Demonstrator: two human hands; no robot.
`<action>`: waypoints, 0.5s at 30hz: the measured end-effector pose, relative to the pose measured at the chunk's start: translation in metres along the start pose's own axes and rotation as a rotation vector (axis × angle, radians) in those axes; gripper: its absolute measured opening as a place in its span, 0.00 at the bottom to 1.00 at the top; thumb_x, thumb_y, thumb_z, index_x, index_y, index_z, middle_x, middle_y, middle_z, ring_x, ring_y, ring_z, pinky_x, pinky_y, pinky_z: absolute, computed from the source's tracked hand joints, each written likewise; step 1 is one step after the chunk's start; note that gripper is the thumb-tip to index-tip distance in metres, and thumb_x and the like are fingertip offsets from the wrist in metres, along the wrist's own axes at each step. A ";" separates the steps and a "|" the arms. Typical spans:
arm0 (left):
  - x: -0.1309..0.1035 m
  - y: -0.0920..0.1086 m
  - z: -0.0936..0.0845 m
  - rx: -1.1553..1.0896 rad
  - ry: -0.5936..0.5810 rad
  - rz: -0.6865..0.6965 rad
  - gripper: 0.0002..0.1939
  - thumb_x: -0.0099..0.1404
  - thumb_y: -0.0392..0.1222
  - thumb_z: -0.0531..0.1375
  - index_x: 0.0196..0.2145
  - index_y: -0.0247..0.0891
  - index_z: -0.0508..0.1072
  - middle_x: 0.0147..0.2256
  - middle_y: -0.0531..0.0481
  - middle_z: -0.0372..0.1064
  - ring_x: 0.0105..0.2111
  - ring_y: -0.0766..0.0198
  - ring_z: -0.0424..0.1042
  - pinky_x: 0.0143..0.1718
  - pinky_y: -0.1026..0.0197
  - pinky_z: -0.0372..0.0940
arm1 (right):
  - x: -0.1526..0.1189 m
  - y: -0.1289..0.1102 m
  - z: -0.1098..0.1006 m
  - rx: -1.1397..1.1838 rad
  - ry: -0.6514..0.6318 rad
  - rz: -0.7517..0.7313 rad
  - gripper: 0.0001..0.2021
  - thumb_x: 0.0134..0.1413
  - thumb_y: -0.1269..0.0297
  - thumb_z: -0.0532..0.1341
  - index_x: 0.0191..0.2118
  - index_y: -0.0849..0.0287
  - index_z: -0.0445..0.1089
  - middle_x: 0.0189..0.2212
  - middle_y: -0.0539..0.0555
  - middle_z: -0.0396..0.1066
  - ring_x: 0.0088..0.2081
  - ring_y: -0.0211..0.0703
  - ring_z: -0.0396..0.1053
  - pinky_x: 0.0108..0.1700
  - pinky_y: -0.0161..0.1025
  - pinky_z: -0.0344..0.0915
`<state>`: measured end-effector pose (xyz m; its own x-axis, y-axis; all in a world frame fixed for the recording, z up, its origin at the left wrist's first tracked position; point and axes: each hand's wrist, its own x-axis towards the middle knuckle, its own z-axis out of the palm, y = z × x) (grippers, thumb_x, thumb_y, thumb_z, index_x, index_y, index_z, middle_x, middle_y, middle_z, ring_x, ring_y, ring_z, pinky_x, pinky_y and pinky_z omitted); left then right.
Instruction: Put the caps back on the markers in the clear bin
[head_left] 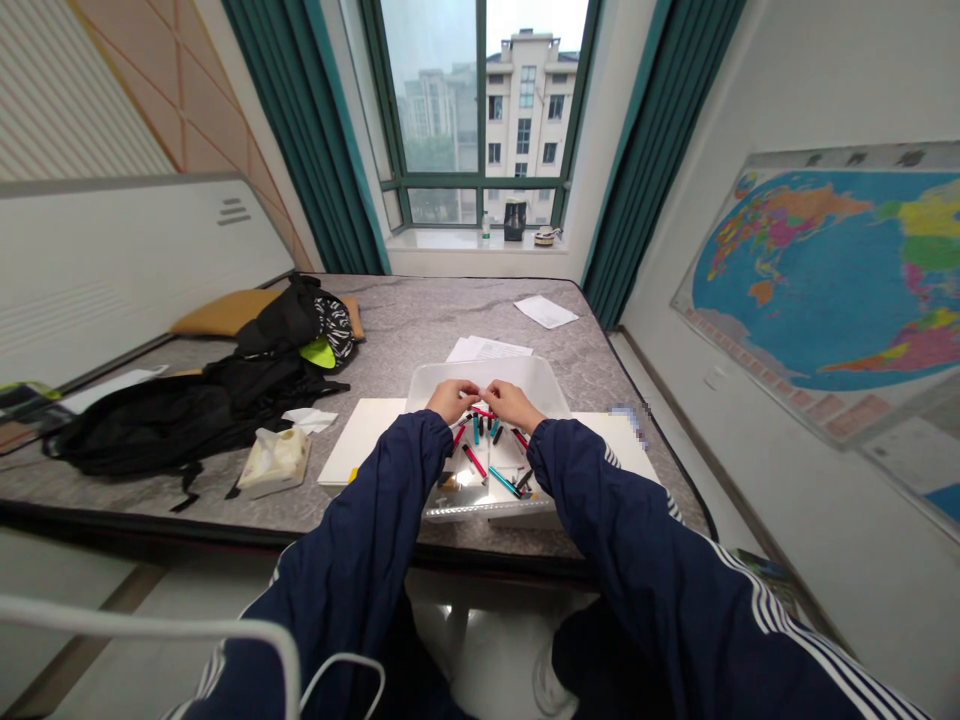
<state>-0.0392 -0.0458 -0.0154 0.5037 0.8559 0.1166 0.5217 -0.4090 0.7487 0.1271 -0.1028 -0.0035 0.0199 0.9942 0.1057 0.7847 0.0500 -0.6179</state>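
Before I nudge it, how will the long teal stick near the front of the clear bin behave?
The teal stick lies straight and slim, so it is probably stiff and light. Its smooth-looking barrel may slip or roll, though its cross-section is too small to confirm. The raised walls of the bin should likely stop it.

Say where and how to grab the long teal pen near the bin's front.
I'd pinch the long teal pen mid-barrel from above, fingertips across its length: it's slim, straight and lies diagonally in the clear bin. Dark pieces crowd its right end.
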 end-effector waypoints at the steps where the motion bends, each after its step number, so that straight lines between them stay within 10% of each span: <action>1: 0.000 -0.001 0.000 -0.006 -0.004 0.002 0.11 0.61 0.40 0.62 0.41 0.36 0.80 0.35 0.46 0.78 0.29 0.64 0.75 0.35 0.62 0.70 | 0.000 -0.001 -0.001 0.001 -0.001 -0.008 0.12 0.62 0.59 0.57 0.36 0.61 0.74 0.30 0.52 0.75 0.32 0.38 0.68 0.35 0.31 0.56; 8: 0.002 -0.003 0.003 -0.009 -0.022 0.017 0.11 0.60 0.39 0.62 0.40 0.36 0.79 0.35 0.46 0.78 0.32 0.63 0.75 0.35 0.62 0.70 | -0.001 -0.001 -0.004 -0.019 -0.086 0.027 0.25 0.67 0.54 0.49 0.25 0.61 0.73 0.19 0.52 0.69 0.28 0.39 0.67 0.33 0.33 0.55; 15: 0.001 -0.003 0.006 -0.019 -0.051 -0.002 0.10 0.61 0.37 0.61 0.41 0.36 0.78 0.36 0.46 0.78 0.34 0.63 0.76 0.37 0.61 0.71 | 0.002 0.003 0.003 -0.054 0.014 -0.011 0.13 0.62 0.60 0.56 0.33 0.60 0.73 0.29 0.52 0.74 0.30 0.37 0.65 0.33 0.32 0.53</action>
<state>-0.0367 -0.0453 -0.0214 0.5371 0.8395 0.0819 0.5099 -0.4005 0.7613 0.1279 -0.1005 -0.0076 0.0193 0.9922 0.1234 0.8173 0.0554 -0.5736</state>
